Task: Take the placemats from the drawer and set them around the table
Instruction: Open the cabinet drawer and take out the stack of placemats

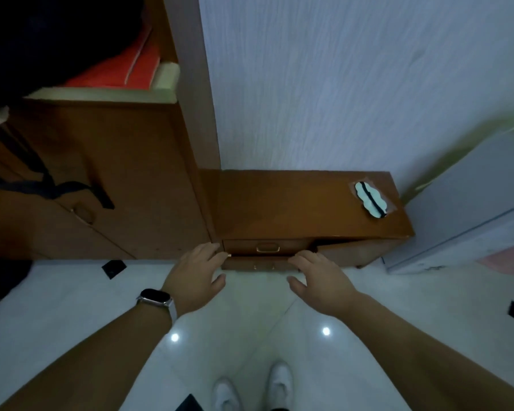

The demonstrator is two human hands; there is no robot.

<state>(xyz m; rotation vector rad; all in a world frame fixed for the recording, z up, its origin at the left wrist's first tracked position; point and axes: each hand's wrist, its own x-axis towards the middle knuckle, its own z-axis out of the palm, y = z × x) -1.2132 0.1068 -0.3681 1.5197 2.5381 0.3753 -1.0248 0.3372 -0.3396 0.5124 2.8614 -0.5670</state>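
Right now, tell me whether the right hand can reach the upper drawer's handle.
Probably yes: the right hand is just below and to the right of the handle, with nothing between them.

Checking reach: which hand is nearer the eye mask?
Right. The right hand is at the right end of the drawer, below the eye mask; the left hand is at its left end.

We see a reddish-brown cabinet [294, 203] on the right, its drawer [241, 247] gold-handled — the near floor [250, 321] white with black diamonds, shoes [280, 381] white, far-left fabric [116, 72] red-orange.
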